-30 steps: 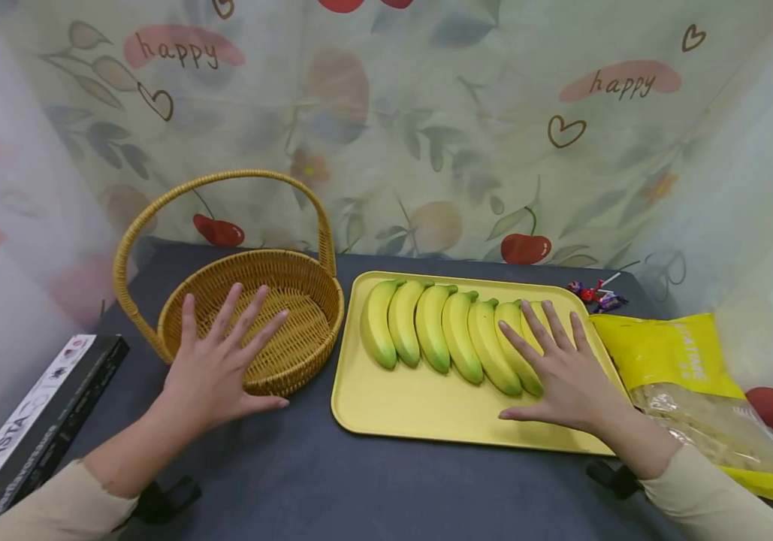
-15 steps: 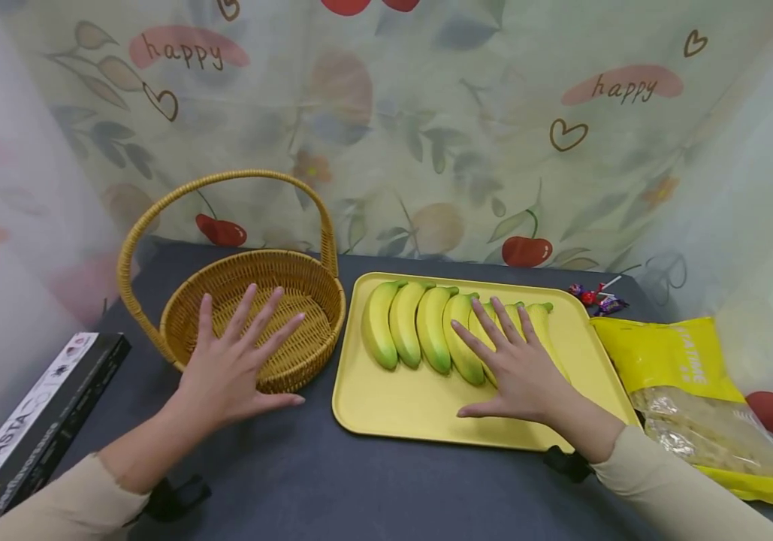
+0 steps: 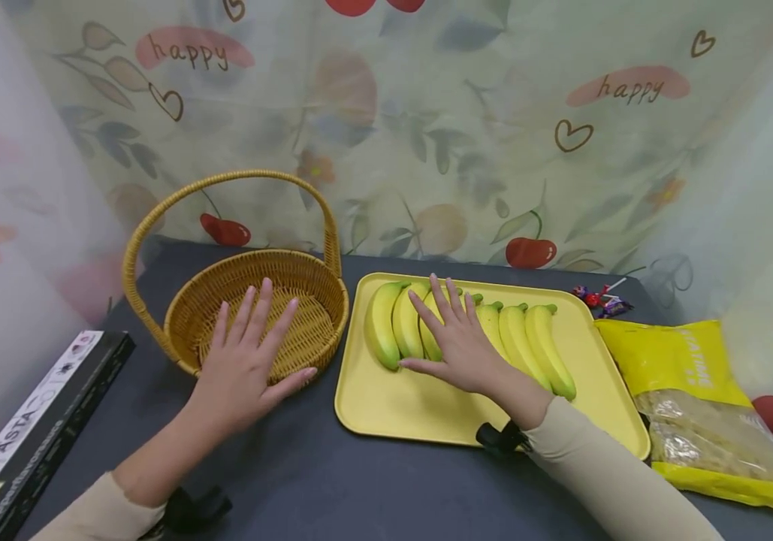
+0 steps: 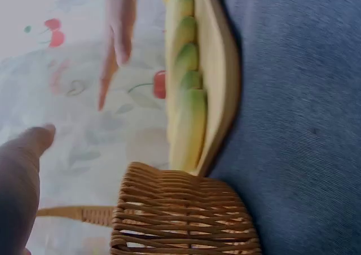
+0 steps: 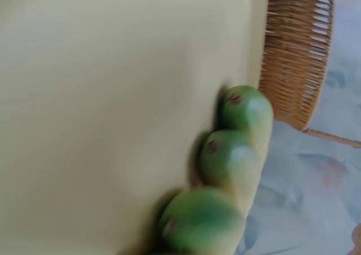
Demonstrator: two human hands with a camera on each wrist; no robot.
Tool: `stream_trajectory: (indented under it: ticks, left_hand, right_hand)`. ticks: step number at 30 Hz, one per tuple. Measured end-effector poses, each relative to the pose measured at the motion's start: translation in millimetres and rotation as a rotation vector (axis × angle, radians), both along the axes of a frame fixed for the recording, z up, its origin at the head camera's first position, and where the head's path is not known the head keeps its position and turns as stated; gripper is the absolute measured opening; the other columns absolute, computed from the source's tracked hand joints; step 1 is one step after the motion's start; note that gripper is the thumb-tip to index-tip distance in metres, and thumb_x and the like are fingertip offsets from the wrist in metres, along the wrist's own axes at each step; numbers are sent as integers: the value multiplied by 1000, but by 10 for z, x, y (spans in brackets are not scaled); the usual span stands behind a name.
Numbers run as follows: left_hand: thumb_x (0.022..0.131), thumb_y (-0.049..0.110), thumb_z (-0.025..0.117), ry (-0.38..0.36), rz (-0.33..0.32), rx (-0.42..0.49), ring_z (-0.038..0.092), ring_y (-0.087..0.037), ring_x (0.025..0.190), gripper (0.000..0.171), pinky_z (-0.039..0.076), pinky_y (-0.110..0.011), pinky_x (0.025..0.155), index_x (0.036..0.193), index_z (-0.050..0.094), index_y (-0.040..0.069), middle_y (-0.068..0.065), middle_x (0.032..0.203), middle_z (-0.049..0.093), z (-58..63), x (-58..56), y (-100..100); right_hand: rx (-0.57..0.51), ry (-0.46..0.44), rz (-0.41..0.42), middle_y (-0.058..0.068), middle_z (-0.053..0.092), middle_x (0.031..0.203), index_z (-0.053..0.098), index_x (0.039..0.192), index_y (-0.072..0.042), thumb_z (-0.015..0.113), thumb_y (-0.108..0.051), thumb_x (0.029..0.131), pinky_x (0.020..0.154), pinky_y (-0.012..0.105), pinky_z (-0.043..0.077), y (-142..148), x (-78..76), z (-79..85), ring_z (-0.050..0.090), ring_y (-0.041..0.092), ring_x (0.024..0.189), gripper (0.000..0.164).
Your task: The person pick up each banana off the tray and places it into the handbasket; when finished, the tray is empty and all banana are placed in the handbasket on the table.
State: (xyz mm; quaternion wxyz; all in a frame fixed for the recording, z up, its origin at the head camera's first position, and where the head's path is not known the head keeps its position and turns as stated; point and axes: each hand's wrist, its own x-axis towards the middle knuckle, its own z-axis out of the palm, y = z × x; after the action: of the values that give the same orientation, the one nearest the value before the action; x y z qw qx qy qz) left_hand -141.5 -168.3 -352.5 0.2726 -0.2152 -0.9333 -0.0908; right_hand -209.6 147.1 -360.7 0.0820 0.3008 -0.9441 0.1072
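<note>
Several yellow bananas with green tips [image 3: 379,324] lie side by side in a row on a yellow tray [image 3: 400,406]. Over the left part of that row hovers my right hand [image 3: 463,347], fingers spread and holding nothing; it hides part of some bananas. My left hand [image 3: 240,376], also spread and holding nothing, is above the near side of a wicker basket [image 3: 278,259] with a tall arched handle. The basket has nothing in its visible inside. In the right wrist view, green banana tips [image 5: 228,156] show close up beside the basket wall [image 5: 293,52].
At the left lies a long black-and-white box marked PASTA [image 3: 28,428]. A yellow bag with a see-through window [image 3: 711,421] lies right of the tray. Wrapped lollipops [image 3: 602,299] sit at the back right. A printed curtain [image 3: 400,135] hangs behind the dark table [image 3: 359,488].
My right hand has moved left along the banana row, from its right end toward the left part. My left hand has shifted slightly right. The bananas stay in place.
</note>
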Motion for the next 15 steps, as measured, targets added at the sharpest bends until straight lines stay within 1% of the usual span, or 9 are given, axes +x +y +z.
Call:
stream_trajectory:
  ticks: [1, 2, 4, 6, 9, 11, 13, 15]
  left_hand:
    - [85, 73, 17, 14, 3, 26, 11, -35, 143, 86, 10, -60, 110, 148, 25, 15, -14, 157, 1, 15, 1, -4]
    - [86, 72, 19, 42, 0, 60, 13, -36, 142, 85, 12, -60, 110, 147, 26, 13, -15, 157, 2, 36, -2, -11]
    - [89, 67, 26, 123, -13, 146, 17, -36, 141, 81, 14, -61, 109, 146, 29, 10, -16, 157, 4, 87, -15, -28]
    - [90, 62, 33, 232, -26, 243, 18, -35, 141, 77, 14, -61, 109, 145, 31, 7, -16, 156, 7, 150, -33, -55]
    - [89, 53, 47, 387, -32, 408, 14, -33, 143, 75, 7, -57, 112, 143, 32, 5, -17, 156, 11, 242, -63, -105]
    - [87, 49, 54, 473, -21, 532, 13, -32, 143, 76, 4, -53, 114, 142, 32, 2, -20, 154, 16, 294, -76, -146]
    - [82, 43, 60, 545, -1, 685, 14, -32, 142, 76, 5, -48, 115, 137, 34, -4, -23, 151, 21, 348, -72, -192]
    - [77, 35, 63, 576, 27, 857, 19, -29, 141, 76, 8, -41, 116, 133, 36, -8, -23, 148, 25, 419, -43, -253]
  right_hand:
    - [-23, -20, -5, 7, -20, 155, 3, 151, -25, 56, -59, 82, 112, 58, 1, -43, -29, 3, -17, 31, 142, 93]
    - [-46, -38, -9, 7, -20, 155, 2, 151, -25, 56, -57, 83, 112, 58, 1, -84, -59, 5, -17, 31, 142, 92]
    - [-87, -75, -21, 7, -21, 154, 1, 151, -24, 56, -54, 85, 112, 58, 0, -160, -119, 3, -18, 31, 142, 91]
    - [-140, -115, -27, 8, -22, 154, 0, 151, -23, 56, -52, 86, 112, 57, -1, -228, -172, -2, -20, 30, 141, 90]
    - [-218, -175, -44, 8, -23, 154, -2, 151, -23, 55, -49, 87, 112, 57, -2, -313, -236, -9, -23, 28, 141, 89]
    - [-271, -211, -55, 8, -23, 154, -2, 151, -22, 56, -47, 88, 112, 57, -4, -350, -269, -9, -24, 28, 140, 89]
    - [-324, -241, -67, 10, -22, 154, -2, 151, -23, 58, -46, 87, 112, 57, -4, -388, -297, -8, -24, 28, 140, 91]
    - [-374, -267, -78, 10, -21, 154, -1, 151, -23, 61, -43, 85, 111, 59, -2, -422, -324, -13, -24, 28, 140, 93]
